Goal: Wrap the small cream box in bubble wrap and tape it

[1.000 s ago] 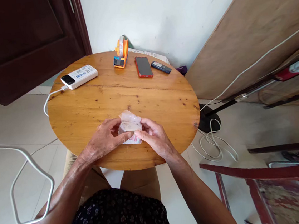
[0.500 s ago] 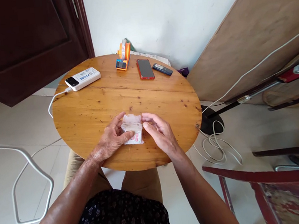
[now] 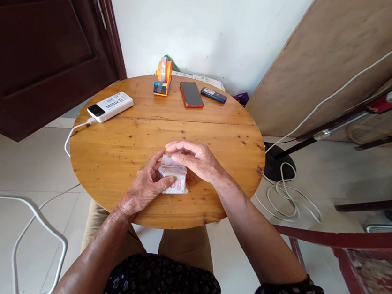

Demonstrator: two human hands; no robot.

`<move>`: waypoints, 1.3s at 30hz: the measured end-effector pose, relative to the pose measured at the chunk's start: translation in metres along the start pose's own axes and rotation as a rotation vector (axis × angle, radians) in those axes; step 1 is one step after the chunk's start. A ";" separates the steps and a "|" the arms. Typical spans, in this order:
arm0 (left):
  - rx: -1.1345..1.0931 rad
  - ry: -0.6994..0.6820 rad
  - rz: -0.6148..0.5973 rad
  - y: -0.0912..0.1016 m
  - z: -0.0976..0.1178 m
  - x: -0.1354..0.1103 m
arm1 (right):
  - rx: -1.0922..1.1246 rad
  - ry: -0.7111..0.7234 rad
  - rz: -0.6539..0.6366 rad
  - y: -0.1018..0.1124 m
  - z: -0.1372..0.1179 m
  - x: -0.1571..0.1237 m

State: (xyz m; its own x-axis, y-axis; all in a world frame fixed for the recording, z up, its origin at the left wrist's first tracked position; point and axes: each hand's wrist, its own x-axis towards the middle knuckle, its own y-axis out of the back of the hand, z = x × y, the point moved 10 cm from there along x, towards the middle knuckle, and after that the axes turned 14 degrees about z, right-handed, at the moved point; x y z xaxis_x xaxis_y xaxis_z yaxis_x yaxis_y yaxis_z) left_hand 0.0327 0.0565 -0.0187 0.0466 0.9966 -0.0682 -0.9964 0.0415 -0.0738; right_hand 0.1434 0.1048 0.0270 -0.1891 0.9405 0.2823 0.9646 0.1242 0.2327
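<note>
I see the round wooden table (image 3: pixel 118 151) in the centre of the frame. Low in the middle, my left hand (image 3: pixel 144 187) pinches the small clear plastic packet (image 3: pixel 174 180) with thumb and fingers. My right hand (image 3: pixel 197 158) lies over its upper edge, fingers curled and touching it.

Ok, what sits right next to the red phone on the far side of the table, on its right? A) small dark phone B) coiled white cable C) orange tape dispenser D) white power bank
A: the small dark phone lies just right of the red phone; the tape dispenser is on its left.
</note>
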 end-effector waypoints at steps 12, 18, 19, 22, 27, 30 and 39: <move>0.321 -0.147 0.220 0.017 0.009 0.004 | 0.026 -0.010 0.181 0.005 -0.002 -0.005; 0.270 -0.174 0.269 0.026 0.003 0.011 | -0.135 0.115 0.197 0.001 -0.016 -0.019; 0.257 -0.182 0.278 0.027 0.002 0.012 | -0.165 0.134 0.210 0.001 -0.017 -0.021; 0.261 -0.199 0.316 0.029 0.002 0.012 | -0.238 0.202 0.245 0.001 -0.017 -0.025; 0.325 -0.314 0.375 0.031 0.016 0.000 | -0.306 0.316 0.282 0.000 -0.018 -0.026; 0.404 -0.437 0.352 0.025 0.027 -0.010 | -0.322 0.329 0.300 0.002 -0.018 -0.027; 0.601 -0.546 0.302 0.011 0.033 -0.015 | -0.412 0.346 0.324 0.006 -0.023 -0.031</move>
State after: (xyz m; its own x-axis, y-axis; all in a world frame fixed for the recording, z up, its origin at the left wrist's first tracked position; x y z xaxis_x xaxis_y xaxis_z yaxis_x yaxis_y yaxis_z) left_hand 0.0186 0.0441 0.0143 -0.1133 0.8592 0.4990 -0.8364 -0.3536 0.4188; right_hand 0.1504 0.0687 0.0411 -0.0139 0.7447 0.6672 0.8457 -0.3473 0.4052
